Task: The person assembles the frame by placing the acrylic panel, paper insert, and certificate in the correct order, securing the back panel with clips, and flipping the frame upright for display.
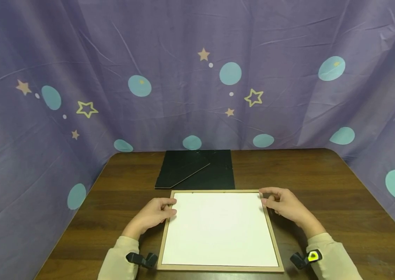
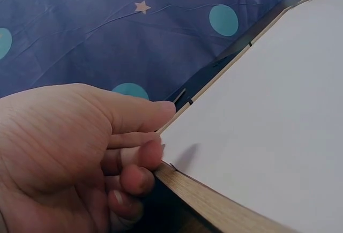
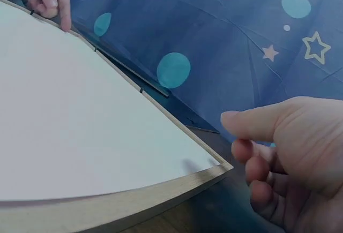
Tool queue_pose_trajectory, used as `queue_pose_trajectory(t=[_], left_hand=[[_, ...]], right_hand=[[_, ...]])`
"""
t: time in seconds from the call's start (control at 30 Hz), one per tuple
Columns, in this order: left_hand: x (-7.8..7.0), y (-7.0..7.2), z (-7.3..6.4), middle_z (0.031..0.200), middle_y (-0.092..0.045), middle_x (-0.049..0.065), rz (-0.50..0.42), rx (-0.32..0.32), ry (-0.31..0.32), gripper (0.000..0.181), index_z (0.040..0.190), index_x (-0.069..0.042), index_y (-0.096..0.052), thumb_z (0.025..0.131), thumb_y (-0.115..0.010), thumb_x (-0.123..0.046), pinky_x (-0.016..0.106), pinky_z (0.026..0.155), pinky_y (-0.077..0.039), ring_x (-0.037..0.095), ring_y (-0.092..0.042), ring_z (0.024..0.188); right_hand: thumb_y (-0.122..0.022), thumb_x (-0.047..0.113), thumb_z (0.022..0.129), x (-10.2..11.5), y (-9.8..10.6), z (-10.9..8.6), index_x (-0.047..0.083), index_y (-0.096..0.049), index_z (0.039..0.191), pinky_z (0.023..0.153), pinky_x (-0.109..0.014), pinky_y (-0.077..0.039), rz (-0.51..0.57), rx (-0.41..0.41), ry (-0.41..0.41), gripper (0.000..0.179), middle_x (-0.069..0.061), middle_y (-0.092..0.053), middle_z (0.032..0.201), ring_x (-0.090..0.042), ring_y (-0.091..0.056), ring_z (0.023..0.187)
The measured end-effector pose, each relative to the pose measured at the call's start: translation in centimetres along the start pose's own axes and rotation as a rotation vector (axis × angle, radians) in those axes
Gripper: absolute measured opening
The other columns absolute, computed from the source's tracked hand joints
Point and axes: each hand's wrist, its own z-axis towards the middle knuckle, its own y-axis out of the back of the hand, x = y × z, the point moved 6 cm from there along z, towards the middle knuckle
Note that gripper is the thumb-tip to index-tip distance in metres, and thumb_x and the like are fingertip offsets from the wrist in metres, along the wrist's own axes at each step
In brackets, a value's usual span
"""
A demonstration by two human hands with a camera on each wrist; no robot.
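Note:
A light wooden picture frame [image 1: 218, 268] lies on the table, its inside filled by a plain white sheet [image 1: 220, 229]. My left hand [image 1: 152, 213] is at the frame's left side near the far corner, thumb and forefinger reaching over the wooden edge. In the left wrist view its other fingers bend loosely beside the corner, and a fingertip shadow falls on the sheet. My right hand [image 1: 286, 204] hovers at the far right corner. The right wrist view shows a gap between its fingers [image 3: 256, 167] and the wood, with nothing held.
Behind the frame lies a black backing board [image 1: 201, 177] with a slanted strip across it. The brown wooden table [image 1: 306, 171] extends to both sides. A purple curtain [image 1: 183, 46] with stars and dots hangs around it. Small dark tabs show along the frame's far inner edge.

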Motion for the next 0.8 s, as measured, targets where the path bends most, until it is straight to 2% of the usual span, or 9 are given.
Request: queue_pose_trajectory(t=[0.1, 0.2, 0.3, 0.4, 0.47, 0.57, 0.7, 0.8], left_hand=[[-0.3, 0.2, 0.0, 0.079, -0.057, 0.004, 0.01, -0.042, -0.024, 0.044, 0.127, 0.001, -0.059, 0.089, -0.069, -0.018, 0.025, 0.056, -0.042, 0.015, -0.05, 0.066], [-0.9, 0.4, 0.0, 0.082, -0.057, 0.004, 0.012, -0.093, -0.059, 0.041, 0.127, -0.001, -0.059, 0.09, -0.069, -0.016, 0.024, 0.059, -0.042, 0.016, -0.05, 0.071], [-1.7, 0.4, 0.1, 0.086, -0.056, 0.005, 0.029, -0.121, -0.112, 0.041, 0.127, -0.003, -0.059, 0.089, -0.069, -0.013, 0.024, 0.06, -0.043, 0.018, -0.051, 0.075], [-2.7, -0.2, 0.1, 0.096, -0.061, 0.004, 0.1, -0.122, -0.18, 0.044, 0.128, -0.006, -0.059, 0.087, -0.072, -0.013, 0.029, 0.071, -0.049, 0.02, -0.056, 0.087], [-3.4, -0.8, 0.1, 0.111, -0.062, 0.004, 0.168, -0.103, -0.212, 0.047, 0.129, -0.008, -0.059, 0.085, -0.074, -0.017, 0.036, 0.084, -0.05, 0.022, -0.058, 0.101], [-4.3, -2.0, -0.1, 0.131, -0.057, 0.005, 0.264, -0.034, -0.244, 0.055, 0.131, -0.011, -0.058, 0.081, -0.078, -0.023, 0.047, 0.1, -0.042, 0.025, -0.051, 0.122], [-4.8, -3.8, -0.2, 0.145, -0.045, 0.005, 0.36, 0.092, -0.252, 0.067, 0.135, -0.013, -0.056, 0.076, -0.081, -0.034, 0.052, 0.108, -0.032, 0.027, -0.036, 0.137], [-4.7, -4.8, -0.3, 0.151, -0.038, 0.005, 0.424, 0.148, -0.233, 0.077, 0.137, -0.016, -0.054, 0.071, -0.082, -0.045, 0.055, 0.109, -0.028, 0.028, -0.026, 0.142]], right_hand=[[-0.072, 0.03, 0.087, 0.0, -0.1, 0.3, 0.007, -0.06, 0.127, 0.056, -0.026, -0.048, -0.003, -0.053, 0.045, 0.048, -0.01, -0.061, 0.089, -0.018, -0.054, 0.072], [-0.074, 0.03, 0.085, 0.0, -0.4, 0.5, 0.009, -0.062, 0.126, 0.075, -0.031, -0.053, -0.051, -0.081, 0.091, 0.048, -0.007, -0.063, 0.107, -0.023, -0.057, 0.096], [-0.075, 0.032, 0.084, 0.2, -0.9, 0.6, 0.012, -0.062, 0.126, 0.097, -0.046, -0.044, -0.13, -0.07, 0.145, 0.048, -0.005, -0.059, 0.126, -0.03, -0.052, 0.118], [-0.077, 0.034, 0.082, 0.6, -1.5, 0.6, 0.013, -0.062, 0.128, 0.104, -0.06, -0.03, -0.189, -0.031, 0.199, 0.053, -0.006, -0.05, 0.14, -0.035, -0.037, 0.134], [-0.076, 0.036, 0.081, 0.8, -2.0, 0.5, 0.012, -0.059, 0.132, 0.104, -0.066, -0.025, -0.217, 0.012, 0.229, 0.059, -0.009, -0.043, 0.147, -0.037, -0.027, 0.14], [-0.076, 0.039, 0.08, 1.0, -2.6, 0.4, 0.01, -0.055, 0.136, 0.104, -0.068, -0.021, -0.25, 0.069, 0.247, 0.066, -0.011, -0.033, 0.153, -0.039, -0.015, 0.143], [-0.077, 0.04, 0.079, 1.0, -3.1, 0.3, 0.009, -0.052, 0.139, 0.105, -0.069, -0.018, -0.271, 0.107, 0.234, 0.072, -0.012, -0.029, 0.155, -0.039, -0.01, 0.144], [-0.078, 0.04, 0.079, 0.9, -3.3, 0.3, 0.009, -0.051, 0.14, 0.105, -0.069, -0.017, -0.285, 0.124, 0.224, 0.074, -0.011, -0.027, 0.156, -0.038, -0.007, 0.145]])
